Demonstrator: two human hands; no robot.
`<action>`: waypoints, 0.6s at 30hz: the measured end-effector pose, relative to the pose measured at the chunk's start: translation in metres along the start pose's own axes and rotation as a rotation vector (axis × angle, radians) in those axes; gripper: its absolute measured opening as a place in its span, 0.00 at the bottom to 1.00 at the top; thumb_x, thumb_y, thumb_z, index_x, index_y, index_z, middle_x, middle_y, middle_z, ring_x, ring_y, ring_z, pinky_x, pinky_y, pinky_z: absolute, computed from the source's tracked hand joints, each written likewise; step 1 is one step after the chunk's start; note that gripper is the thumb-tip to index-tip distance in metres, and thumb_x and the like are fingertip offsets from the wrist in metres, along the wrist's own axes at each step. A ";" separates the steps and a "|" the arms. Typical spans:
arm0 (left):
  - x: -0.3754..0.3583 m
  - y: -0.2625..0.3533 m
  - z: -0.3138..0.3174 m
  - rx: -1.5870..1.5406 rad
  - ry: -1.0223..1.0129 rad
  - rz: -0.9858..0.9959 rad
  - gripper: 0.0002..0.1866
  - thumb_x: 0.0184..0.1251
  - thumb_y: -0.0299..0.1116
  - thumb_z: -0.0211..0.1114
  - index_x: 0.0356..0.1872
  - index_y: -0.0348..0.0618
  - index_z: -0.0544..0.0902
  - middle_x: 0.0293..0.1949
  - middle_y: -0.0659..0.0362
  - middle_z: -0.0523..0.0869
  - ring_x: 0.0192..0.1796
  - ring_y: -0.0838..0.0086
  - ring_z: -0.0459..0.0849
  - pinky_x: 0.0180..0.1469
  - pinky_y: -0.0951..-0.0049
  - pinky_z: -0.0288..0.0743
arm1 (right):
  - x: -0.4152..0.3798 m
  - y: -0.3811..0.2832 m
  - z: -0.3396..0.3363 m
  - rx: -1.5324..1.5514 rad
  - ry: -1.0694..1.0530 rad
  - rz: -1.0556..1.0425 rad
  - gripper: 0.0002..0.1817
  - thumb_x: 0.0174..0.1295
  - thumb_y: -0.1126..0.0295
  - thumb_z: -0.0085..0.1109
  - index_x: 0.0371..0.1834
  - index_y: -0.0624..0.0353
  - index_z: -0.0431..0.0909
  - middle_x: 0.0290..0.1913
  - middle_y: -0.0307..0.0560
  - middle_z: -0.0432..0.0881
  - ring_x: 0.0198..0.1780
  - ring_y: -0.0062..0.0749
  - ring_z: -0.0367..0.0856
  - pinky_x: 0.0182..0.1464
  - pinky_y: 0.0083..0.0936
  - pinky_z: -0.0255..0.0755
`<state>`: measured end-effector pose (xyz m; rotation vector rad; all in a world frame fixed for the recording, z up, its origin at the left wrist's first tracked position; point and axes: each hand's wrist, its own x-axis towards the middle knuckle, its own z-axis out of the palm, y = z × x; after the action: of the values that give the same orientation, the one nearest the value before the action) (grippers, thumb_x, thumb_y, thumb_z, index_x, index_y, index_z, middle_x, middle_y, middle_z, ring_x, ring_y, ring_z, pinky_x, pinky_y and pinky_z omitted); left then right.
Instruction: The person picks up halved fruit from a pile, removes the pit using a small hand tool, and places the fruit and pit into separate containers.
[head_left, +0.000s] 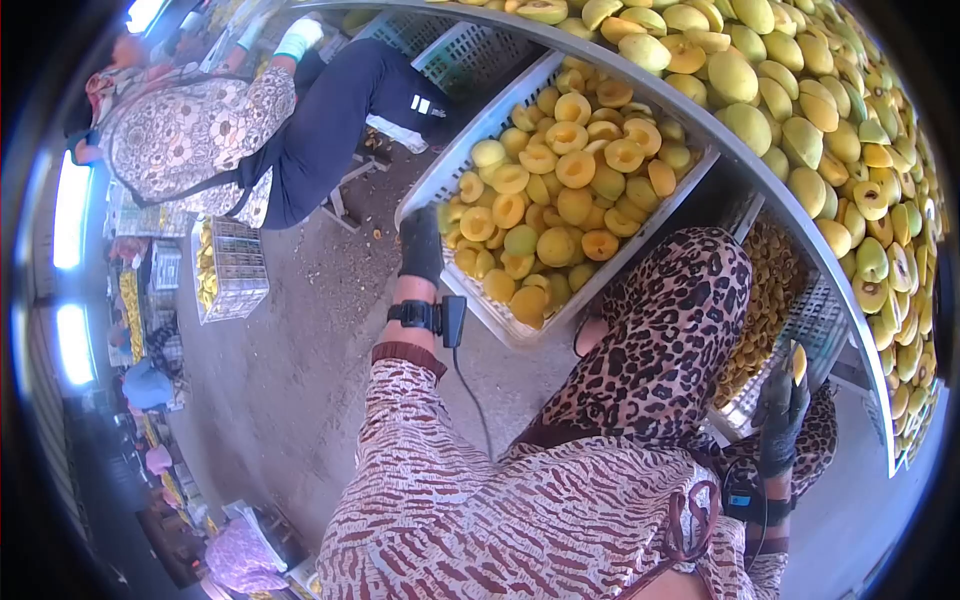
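Observation:
My left hand (421, 245), in a dark glove, is at the left rim of a white crate (490, 325) filled with halved yellow apricots (575, 170). Its fingers are blurred against the rim and fruit, so I cannot tell whether they grip anything. On the right, my gloved right hand (780, 420) is closed around an apricot piece (799, 364) that sticks out past its fingertips. This hand is beside my knee, below the curved table edge (815, 235). A crate of small brown pieces (765, 300) stands just beyond it, partly hidden by my leg.
Whole and cut apricots (790, 85) are heaped on the raised metal-edged table. At the left, a co-worker (200, 135) sits near a small crate of fruit (232, 270). Grey floor (290, 390) lies between us, and green crates (480, 50) stand under the table. A cable (470, 385) hangs from my left wrist.

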<state>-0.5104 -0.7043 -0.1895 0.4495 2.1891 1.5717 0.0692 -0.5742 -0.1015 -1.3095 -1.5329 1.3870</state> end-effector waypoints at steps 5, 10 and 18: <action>0.009 -0.007 0.002 0.879 0.023 0.358 0.18 0.63 0.39 0.63 0.41 0.31 0.83 0.40 0.41 0.87 0.44 0.50 0.85 0.49 0.60 0.77 | 0.008 -0.028 0.014 0.029 0.016 0.096 0.21 0.72 0.67 0.52 0.65 0.66 0.69 0.34 0.32 0.71 0.30 0.12 0.66 0.30 0.12 0.62; 0.043 -0.063 0.023 1.219 -0.153 0.230 0.16 0.54 0.41 0.68 0.35 0.37 0.87 0.37 0.40 0.87 0.44 0.48 0.87 0.46 0.55 0.81 | 0.022 -0.024 0.017 -0.343 0.057 -0.242 0.19 0.71 0.68 0.52 0.61 0.68 0.72 0.31 0.34 0.72 0.29 0.17 0.67 0.31 0.20 0.65; 0.079 -0.025 0.028 1.554 -0.220 0.478 0.11 0.63 0.31 0.57 0.35 0.36 0.87 0.36 0.44 0.87 0.41 0.47 0.86 0.45 0.55 0.79 | 0.036 -0.026 0.013 -0.325 0.309 -0.320 0.17 0.70 0.66 0.51 0.55 0.68 0.72 0.28 0.50 0.78 0.25 0.39 0.76 0.27 0.34 0.69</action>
<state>-0.5656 -0.6513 -0.2323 1.5016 2.7643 -0.4180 0.0415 -0.5412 -0.0842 -1.3208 -1.7029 0.7211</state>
